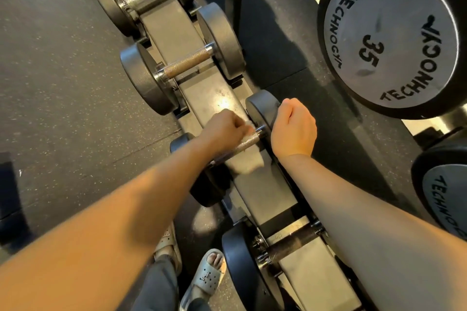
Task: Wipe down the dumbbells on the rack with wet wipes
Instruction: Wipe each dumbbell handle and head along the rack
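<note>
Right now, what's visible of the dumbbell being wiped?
The dumbbell lies in a cradle of the rack: knurled metal handle, two round black heads, rubber-looking. The left hand grips a white wipe around the handle; the right hand curls over the far head. The left forearm hides most of the near head.

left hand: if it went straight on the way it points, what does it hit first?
Most likely the dumbbell's far head. The left hand holds the wet wipe on the handle and points along it at that head, which the right hand grips. Depth is unclear.
</note>
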Demonstrator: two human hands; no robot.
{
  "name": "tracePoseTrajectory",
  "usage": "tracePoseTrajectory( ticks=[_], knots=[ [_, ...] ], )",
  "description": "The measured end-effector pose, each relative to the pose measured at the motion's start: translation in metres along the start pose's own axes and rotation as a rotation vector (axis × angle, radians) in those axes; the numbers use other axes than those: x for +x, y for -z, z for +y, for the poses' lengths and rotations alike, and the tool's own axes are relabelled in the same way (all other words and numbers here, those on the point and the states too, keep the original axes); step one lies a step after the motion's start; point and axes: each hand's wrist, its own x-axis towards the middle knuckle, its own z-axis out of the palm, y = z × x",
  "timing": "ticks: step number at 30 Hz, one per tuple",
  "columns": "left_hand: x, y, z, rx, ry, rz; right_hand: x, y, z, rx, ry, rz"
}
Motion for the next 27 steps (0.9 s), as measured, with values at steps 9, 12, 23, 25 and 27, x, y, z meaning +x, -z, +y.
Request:
tracePoseTrajectory(
  ticks=[9, 12, 23, 25, 27],
  knots=[
    [0.007, 0.021, 0.007, -0.073, -0.027, -0.071, 0.000, 0.001, 0.001, -0.014, -0.003, -0.014],
    [0.000, 0.004, 0.008, -0.007, -0.095, -0.058, 0.000, 0.001, 0.001, -0.015, -0.002, -0.014],
    [-0.024, 0.052, -0.011, 0.856, -0.326, -0.149, -0.001, 0.001, 0.001, -0.022, 0.010, -0.028],
    [-0.020, 0.046, -0.004, 0.640, -0.347, -0.053, -0.001, 0.000, 0.002, -0.040, 0.014, -0.021],
    [-0.018, 0.036, -0.002, 0.396, -0.333, -0.060, -0.001, -0.001, 0.003, -0.052, 0.010, -0.005]
  ],
)
